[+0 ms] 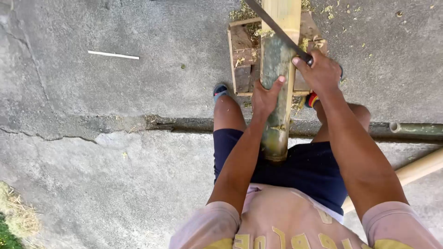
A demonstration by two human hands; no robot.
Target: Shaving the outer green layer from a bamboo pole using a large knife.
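A thick bamboo pole (277,64) runs from between my knees up over a wooden block stand (241,55). Its near part is green and its far part is pale and stripped. My left hand (265,94) grips the green part of the pole from the left side. My right hand (318,71) is closed on the handle of a long dark blade (272,25), which lies slanted across the pole at the edge of the stripped part. Shavings lie on the stand.
Cracked concrete ground (115,161) lies all around. A thin white stick (113,55) lies at the left. A green pipe-like pole (415,128) and a pale bamboo pole (415,169) lie at the right. Grass (14,221) shows at the bottom left.
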